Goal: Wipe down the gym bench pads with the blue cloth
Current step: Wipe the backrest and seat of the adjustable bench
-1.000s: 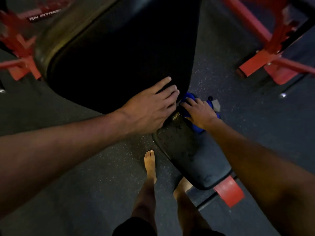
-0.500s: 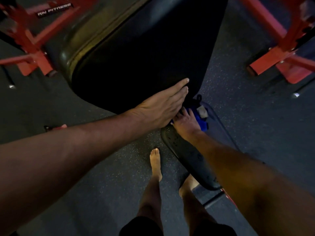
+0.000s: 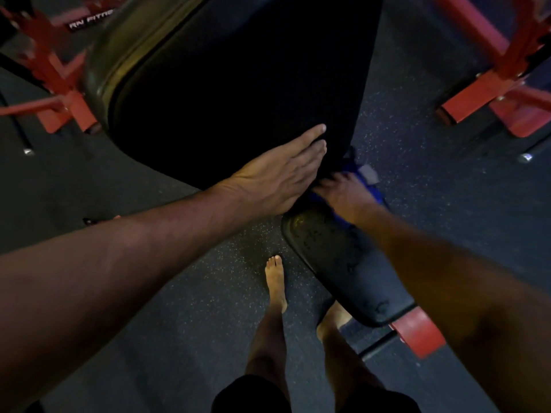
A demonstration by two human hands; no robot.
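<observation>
Crumpled blue cloth (image 3: 362, 186) at gap between black padded backrest (image 3: 238, 84) and seat pad (image 3: 343, 257) of bench, right hand (image 3: 343, 193) pressing it, grip unclear. Left hand (image 3: 277, 180) flat on backrest, fingers straight. Speckled rubber floor (image 3: 193, 293), red steel frames (image 3: 489, 93).
</observation>
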